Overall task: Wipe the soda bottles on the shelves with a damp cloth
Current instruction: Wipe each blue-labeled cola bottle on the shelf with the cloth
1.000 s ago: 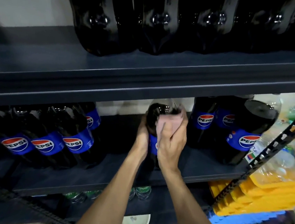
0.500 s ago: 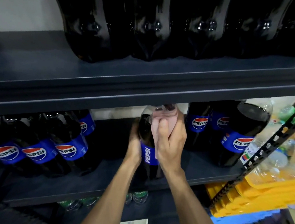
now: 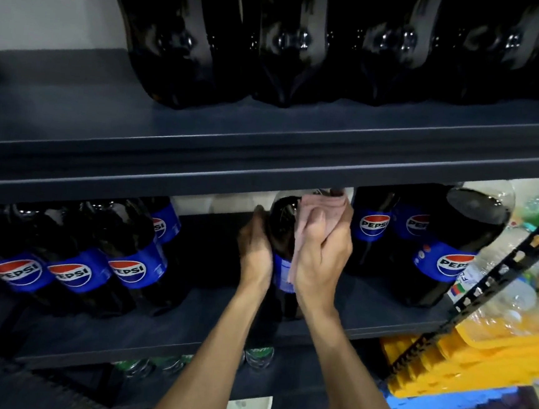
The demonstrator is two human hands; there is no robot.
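Soda bottle (image 3: 283, 231) stands on the middle shelf (image 3: 381, 325) between two rows. Left hand (image 3: 254, 252) curls around its side, right hand (image 3: 319, 257) presses the pink cloth (image 3: 321, 209) on its shoulder. Full bottle's probably heavy and slick once damp, so grip the labelled waist.

The left forearm (image 3: 216, 346) and right forearm (image 3: 349, 358) are showing bare, slim and long; tendons and knuckles are standing out on the right hand (image 3: 320, 257), while the left hand (image 3: 254, 255) is sitting in shadow
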